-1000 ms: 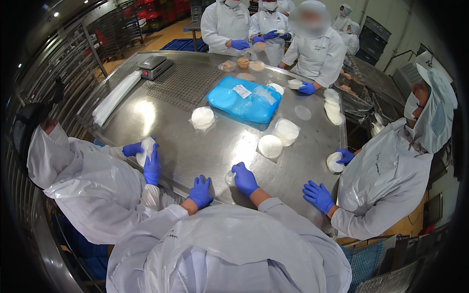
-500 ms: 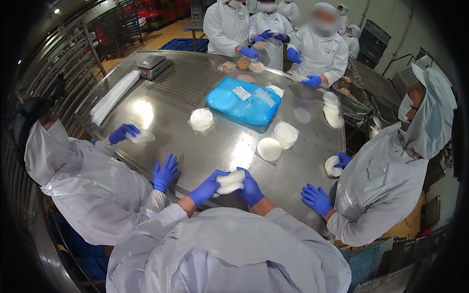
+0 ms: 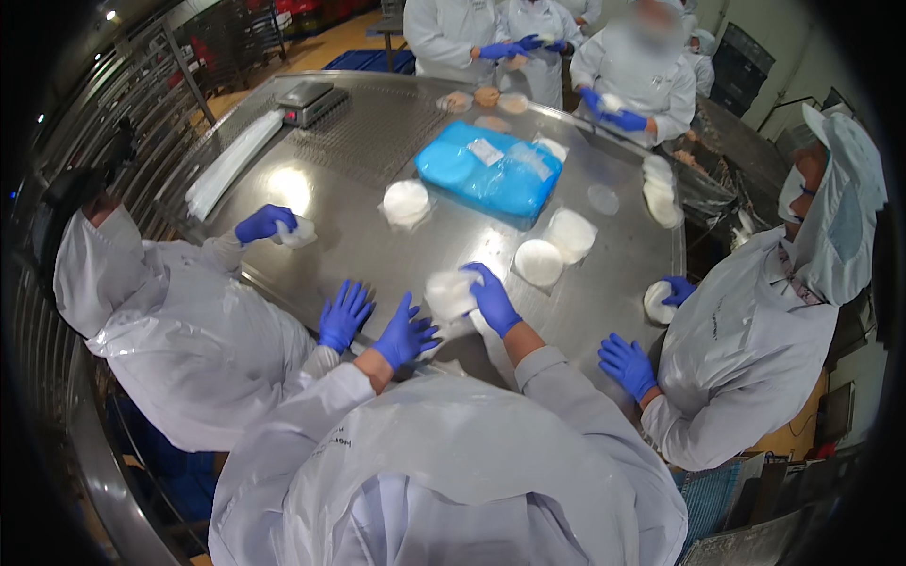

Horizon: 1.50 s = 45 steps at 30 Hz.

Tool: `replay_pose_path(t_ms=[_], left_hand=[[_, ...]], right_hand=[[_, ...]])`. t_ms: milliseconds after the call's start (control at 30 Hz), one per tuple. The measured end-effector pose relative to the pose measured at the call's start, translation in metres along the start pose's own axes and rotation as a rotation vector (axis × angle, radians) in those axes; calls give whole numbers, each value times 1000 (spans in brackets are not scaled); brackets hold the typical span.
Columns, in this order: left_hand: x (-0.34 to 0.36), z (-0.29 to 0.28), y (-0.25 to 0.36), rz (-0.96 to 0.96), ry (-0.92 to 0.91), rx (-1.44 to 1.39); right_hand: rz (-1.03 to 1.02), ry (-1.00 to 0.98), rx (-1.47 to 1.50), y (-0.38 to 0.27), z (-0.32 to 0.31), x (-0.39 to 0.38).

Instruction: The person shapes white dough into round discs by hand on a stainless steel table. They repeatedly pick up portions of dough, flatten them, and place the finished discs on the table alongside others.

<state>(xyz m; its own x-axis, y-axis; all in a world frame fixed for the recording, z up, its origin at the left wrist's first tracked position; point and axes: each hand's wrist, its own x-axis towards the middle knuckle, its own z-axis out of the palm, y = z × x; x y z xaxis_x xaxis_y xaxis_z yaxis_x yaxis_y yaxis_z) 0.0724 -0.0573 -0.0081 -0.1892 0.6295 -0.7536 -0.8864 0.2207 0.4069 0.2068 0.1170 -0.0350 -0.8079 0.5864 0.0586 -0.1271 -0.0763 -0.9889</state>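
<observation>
My right hand (image 3: pixel 493 300), in a blue glove, grips a stack of thin white round sheets (image 3: pixel 447 294) by its right edge, over the near part of the steel table (image 3: pixel 349 236). The stack is smeared by motion, and whether it touches the table I cannot tell. Left of it my left hand (image 3: pixel 406 332) is empty, its gloved fingers spread. Beyond my hands lie more stacks of white rounds: one (image 3: pixel 406 203) at the centre left, and a pair made up of a nearer stack (image 3: pixel 539 263) and a farther stack (image 3: pixel 571 236).
A blue plastic-wrapped package (image 3: pixel 486 170) lies mid-table. Farther left are a scale (image 3: pixel 310 102) and a long white plastic bundle (image 3: pixel 231 165). Co-workers stand close on both sides; the left one's gloved hand (image 3: pixel 345 316) is beside mine. Pinkish patties (image 3: pixel 486 96) lie at the far edge.
Both hands held the bent stack together; now my left hand has let go and opened. My right hand has moved forward, and the stack is flatter. The view has shifted slightly.
</observation>
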Motion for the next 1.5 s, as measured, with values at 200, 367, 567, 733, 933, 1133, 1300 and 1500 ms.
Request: replay_pose_path(t_ms=[200, 367, 567, 733, 933, 1133, 1300, 1500], left_hand=[[22, 1, 8, 281, -421, 13], [-6, 34, 12, 76, -670, -273], [-22, 48, 14, 708, -308, 413], [-33, 53, 13, 530, -301, 210], [-45, 54, 34, 713, -189, 236], [-69, 68, 51, 950, -302, 536], [-15, 35, 29, 715, -54, 501], [-27, 43, 33, 665, -485, 794]], right_hand=[[379, 171, -37, -45, 39, -35], [55, 190, 208, -24, 25, -32], [-70, 293, -51, -69, 41, -29], [-335, 140, -229, -146, 62, -31], [-123, 158, -1133, -1, 27, -7], [43, 27, -1015, 0, 27, 6], [39, 67, 115, -59, 29, -16], [-45, 120, 364, -68, 33, -39]])
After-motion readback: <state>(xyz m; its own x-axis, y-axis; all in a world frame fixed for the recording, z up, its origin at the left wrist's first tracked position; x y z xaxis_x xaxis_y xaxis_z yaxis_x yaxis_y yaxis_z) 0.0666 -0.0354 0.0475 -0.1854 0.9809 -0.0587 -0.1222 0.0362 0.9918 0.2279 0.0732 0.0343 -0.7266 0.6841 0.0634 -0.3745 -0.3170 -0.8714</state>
